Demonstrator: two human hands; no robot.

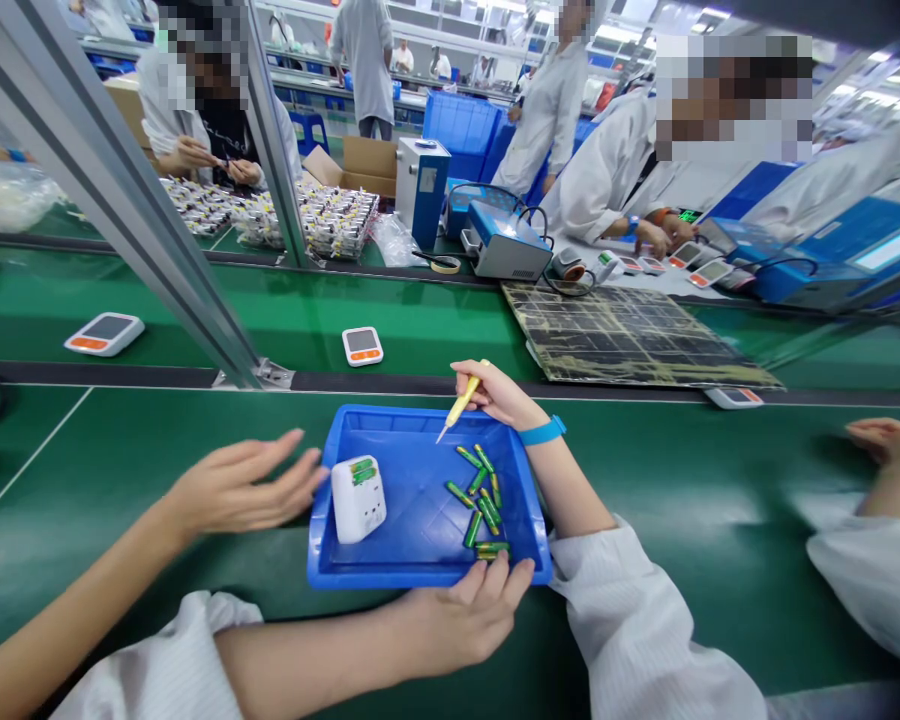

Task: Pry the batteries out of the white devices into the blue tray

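My left hand (465, 615) reaches across to the front right of a blue plastic tray (420, 578), its fingers curled over the rim. My right hand (501, 392), with a blue band at the wrist, rests over the tray's far rim. In its fingers is a screwdriver (463, 402) with a yellow handle, the thin tip pointing down into the tray. Several green batteries (487, 510) lie loose on the tray's right side. On the left side sits a white device (358, 505), back up, with green batteries in its open compartment.
Another person's open hand (247, 483) reaches in at the tray's left. A further hand (877, 437) shows at the right edge. White-and-orange devices (362, 346) lie on the green belt beyond. A metal post (217, 300) and a dark panel (637, 335) stand past the tray.
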